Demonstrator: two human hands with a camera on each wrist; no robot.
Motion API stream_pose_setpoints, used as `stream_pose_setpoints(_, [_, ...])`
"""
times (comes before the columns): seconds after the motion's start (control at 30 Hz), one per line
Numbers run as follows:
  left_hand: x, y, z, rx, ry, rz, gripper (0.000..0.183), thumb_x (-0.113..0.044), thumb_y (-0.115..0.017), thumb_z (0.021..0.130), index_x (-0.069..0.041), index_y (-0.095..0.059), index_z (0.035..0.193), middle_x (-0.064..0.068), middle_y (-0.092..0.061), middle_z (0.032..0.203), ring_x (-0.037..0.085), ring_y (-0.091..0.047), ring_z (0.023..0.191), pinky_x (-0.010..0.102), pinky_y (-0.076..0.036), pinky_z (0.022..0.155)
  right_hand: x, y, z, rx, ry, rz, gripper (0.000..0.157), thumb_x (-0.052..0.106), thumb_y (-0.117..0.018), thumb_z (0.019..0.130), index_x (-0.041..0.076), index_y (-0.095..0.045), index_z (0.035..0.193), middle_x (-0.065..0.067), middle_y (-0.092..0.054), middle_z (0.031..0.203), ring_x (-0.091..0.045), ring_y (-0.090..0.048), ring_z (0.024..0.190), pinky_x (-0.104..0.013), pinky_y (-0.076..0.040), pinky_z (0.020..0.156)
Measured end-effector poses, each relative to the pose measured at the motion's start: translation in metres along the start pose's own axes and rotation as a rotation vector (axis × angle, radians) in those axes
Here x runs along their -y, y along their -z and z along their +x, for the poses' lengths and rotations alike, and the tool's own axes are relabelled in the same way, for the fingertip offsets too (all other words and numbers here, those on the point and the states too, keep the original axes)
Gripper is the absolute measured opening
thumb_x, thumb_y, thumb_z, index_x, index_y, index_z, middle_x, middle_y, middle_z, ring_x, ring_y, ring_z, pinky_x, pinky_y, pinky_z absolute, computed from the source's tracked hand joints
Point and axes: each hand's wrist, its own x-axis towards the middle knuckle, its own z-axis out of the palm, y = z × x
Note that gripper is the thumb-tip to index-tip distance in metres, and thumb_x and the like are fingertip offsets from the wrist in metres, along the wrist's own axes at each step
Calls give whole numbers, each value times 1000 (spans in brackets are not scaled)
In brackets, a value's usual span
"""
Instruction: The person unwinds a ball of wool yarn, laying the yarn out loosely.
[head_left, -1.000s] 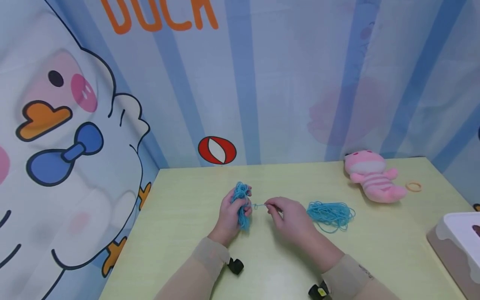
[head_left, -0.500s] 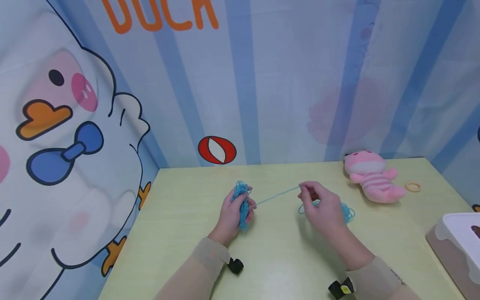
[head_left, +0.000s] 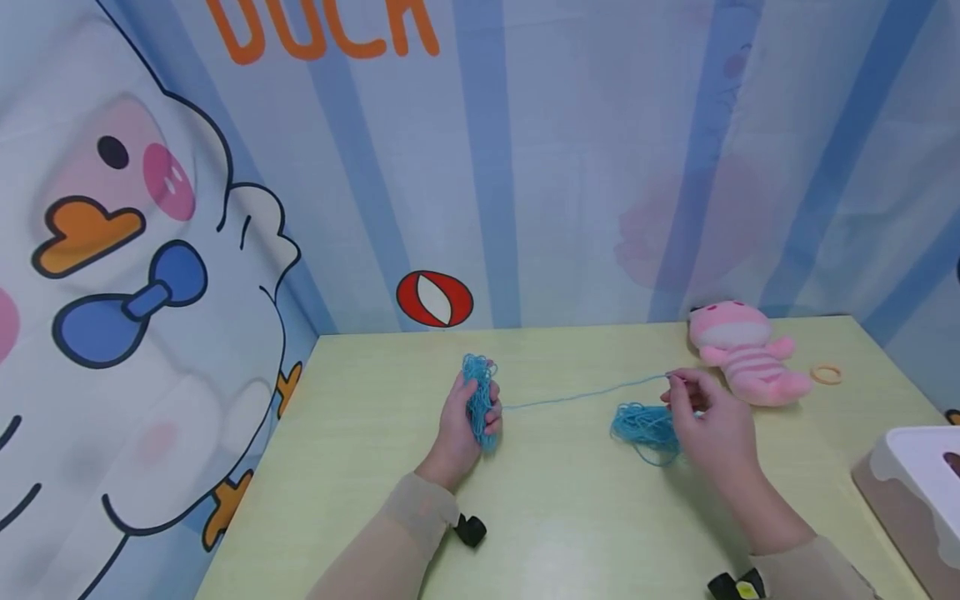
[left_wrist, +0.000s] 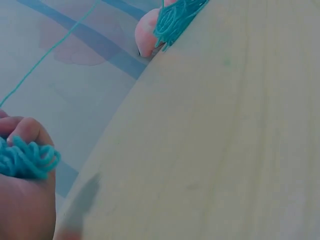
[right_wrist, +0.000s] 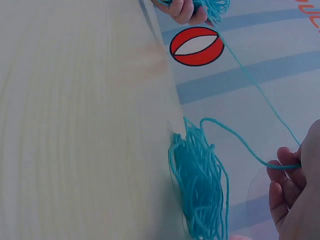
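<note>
My left hand (head_left: 459, 425) grips a bundle of blue yarn (head_left: 478, 404), its fingers curled round the strands. From that bundle a single strand (head_left: 577, 397) runs right across the table to my right hand (head_left: 712, 421), which pinches it between thumb and fingertips. Below and left of the right hand, a loose pile of the same yarn (head_left: 643, 429) lies on the table, partly hidden by that hand. The right wrist view shows a second length of yarn (right_wrist: 240, 137) curving from the pile (right_wrist: 200, 190) up into the right hand's fingers.
A pink striped plush toy (head_left: 750, 354) lies at the back right of the pale table (head_left: 360, 417), with an orange ring (head_left: 827, 375) beside it. A white-lidded box (head_left: 918, 475) stands at the right edge. A printed curtain (head_left: 570, 167) hangs behind.
My right hand has moved right, away from the left hand, drawing the strand out much longer. It has passed over the yarn pile. The left hand stays nearly in place.
</note>
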Motion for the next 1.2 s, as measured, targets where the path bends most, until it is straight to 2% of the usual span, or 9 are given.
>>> stream_pose_setpoints(0.1, [-4,-2,0,-13,33,-50,51,-44,-26,115,-23,-38,160,-6,-54,104,8,-40,68,19,-37,56,-10,10,0,21,-26,-25,26,18,-66,110,-1,-76,126,-15,-80,97,14,-58,79,-3,-50,71])
stream_pose_setpoints(0.23, [-4,-1,2,-23,35,-34,59,-50,-23,116,-17,-37,162,-5,-54,107,9,-39,69,20,-36,56,-23,22,1,70,-88,-96,30,23,-63,111,-1,-75,126,-15,-81,99,5,-61,78,-9,-50,67])
stream_pose_setpoints(0.4, [2,2,3,-94,-32,61,46,-36,-40,120,-7,-48,155,-2,-51,99,11,-40,72,20,-39,58,-35,31,0,151,-160,-210,30,25,-62,111,0,-76,120,-18,-79,103,-19,-64,82,-22,-50,64])
stream_pose_setpoints(0.63, [6,4,3,-97,-94,191,40,-31,-56,116,-9,-58,149,-3,-54,95,11,-48,77,20,-46,64,-39,30,2,310,-161,-333,36,25,-64,108,-4,-76,126,-23,-79,109,-28,-68,80,-37,-50,64])
stream_pose_setpoints(0.73, [7,4,3,-84,-90,223,40,-30,-54,116,-11,-59,151,-2,-55,96,12,-49,77,20,-47,65,-28,21,1,298,-129,-340,38,23,-64,106,-4,-72,132,-28,-73,120,-40,-66,97,-51,-56,74])
stream_pose_setpoints(0.83, [7,4,2,-76,-87,248,39,-28,-53,117,-12,-58,152,-1,-56,98,13,-50,77,21,-48,66,-10,7,1,205,-13,-300,33,17,-65,103,-3,-72,129,-30,-68,125,-48,-61,115,-64,-54,90])
stream_pose_setpoints(0.97, [6,3,1,-66,-79,266,43,-27,-53,117,-11,-55,157,-1,-57,102,13,-51,77,21,-49,68,17,-20,-1,150,177,-201,25,10,-69,101,-1,-75,123,-23,-74,122,-46,-66,118,-64,-56,99])
stream_pose_setpoints(1.07, [5,3,0,-50,-69,276,47,-30,-53,116,-11,-53,160,-1,-59,106,14,-51,78,21,-50,70,34,-45,-4,244,240,-151,28,12,-70,104,1,-74,130,-18,-77,128,-41,-72,123,-60,-60,103])
stream_pose_setpoints(1.2, [5,4,0,-18,-66,273,50,-32,-54,116,-12,-52,162,-2,-61,108,13,-52,78,21,-51,71,53,-77,-9,418,217,-118,40,24,-67,110,6,-68,146,-13,-74,143,-38,-68,138,-58,-57,113])
